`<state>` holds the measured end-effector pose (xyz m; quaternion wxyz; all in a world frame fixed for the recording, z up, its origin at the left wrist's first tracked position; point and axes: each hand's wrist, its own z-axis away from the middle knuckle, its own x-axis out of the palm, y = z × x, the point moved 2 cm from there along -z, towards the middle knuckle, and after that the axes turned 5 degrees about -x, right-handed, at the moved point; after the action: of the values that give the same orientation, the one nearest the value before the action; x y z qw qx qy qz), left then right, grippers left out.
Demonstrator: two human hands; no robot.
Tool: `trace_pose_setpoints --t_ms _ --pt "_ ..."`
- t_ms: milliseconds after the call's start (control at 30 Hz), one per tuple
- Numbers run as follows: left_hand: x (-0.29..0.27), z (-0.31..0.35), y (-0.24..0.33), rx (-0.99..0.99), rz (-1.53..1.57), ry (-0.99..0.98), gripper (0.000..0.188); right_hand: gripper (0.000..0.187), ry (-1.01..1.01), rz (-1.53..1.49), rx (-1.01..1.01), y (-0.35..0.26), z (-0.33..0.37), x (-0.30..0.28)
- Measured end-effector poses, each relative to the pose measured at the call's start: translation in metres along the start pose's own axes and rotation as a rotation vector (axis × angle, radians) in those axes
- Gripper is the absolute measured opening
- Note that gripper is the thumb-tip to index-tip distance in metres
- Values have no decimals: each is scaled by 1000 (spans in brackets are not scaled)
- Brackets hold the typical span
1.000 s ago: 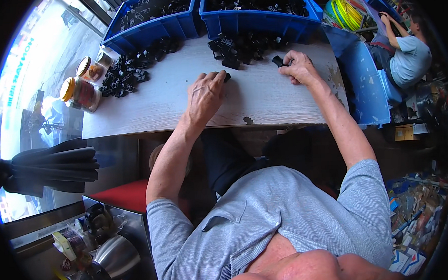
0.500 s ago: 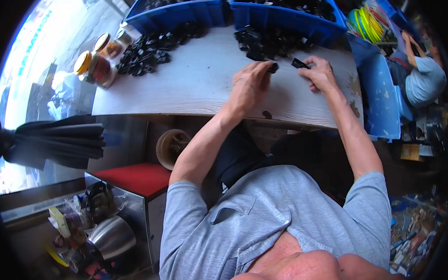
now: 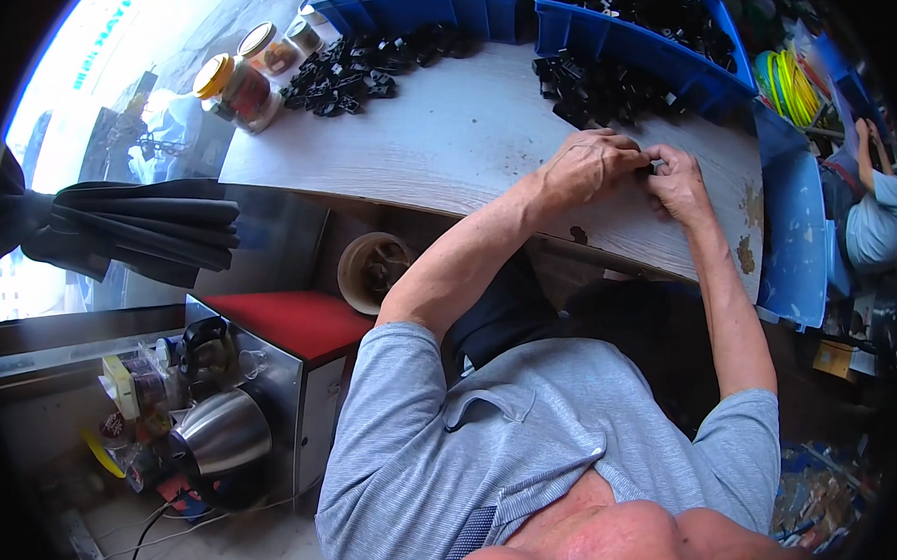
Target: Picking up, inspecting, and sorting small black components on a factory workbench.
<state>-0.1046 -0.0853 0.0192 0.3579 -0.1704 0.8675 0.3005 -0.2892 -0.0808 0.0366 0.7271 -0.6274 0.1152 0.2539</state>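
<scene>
Over the right part of the white table, my left hand (image 3: 596,163) and my right hand (image 3: 678,182) meet, fingertips touching. A small black plastic part (image 3: 652,168) shows between them, mostly covered by the fingers. Both hands are closed in a pinch around it; whether there is one piece or two joined, I cannot make out. Just beyond my hands lies a pile of small black plastic parts (image 3: 600,85). Another heap of black parts (image 3: 345,79) spreads over the table's far left.
Two blue bins (image 3: 477,13) (image 3: 638,36) filled with black parts stand along the far edge. Jars, one a yellow-lidded jar (image 3: 235,94), sit at the left corner. Right of the table is a blue tub (image 3: 793,255); a person (image 3: 876,211) works beyond. A steel kettle (image 3: 225,430) is lower left.
My hands, apart before with a black part in each, have come together at the fingertips. The left hand moved right toward the right hand. The whole view has shifted and tilted slightly.
</scene>
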Motion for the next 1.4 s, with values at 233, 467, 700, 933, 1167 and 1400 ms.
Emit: trace_pose_setpoints --t_ms 233,467,700,933,1167,1400 --pt "3 17 11 -115 -206 -72 46 25 6 -30 1 -3 3 3" --pt "-5 18 19 -155 -168 150 42 28 5 14 -14 0 3 -5" --pt "-151 92 -103 -490 -877 438 38 44 137 -284 101 4 9 -24" --pt "-164 117 -141 -647 -885 46 33 38 605 -507 158 51 -10 -102" --pt "-147 109 -110 -501 -668 74 33 59 521 -285 139 39 -29 -92" --pt "-127 77 -72 -585 -444 -41 34 56 420 -15 27 22 -64 -65"
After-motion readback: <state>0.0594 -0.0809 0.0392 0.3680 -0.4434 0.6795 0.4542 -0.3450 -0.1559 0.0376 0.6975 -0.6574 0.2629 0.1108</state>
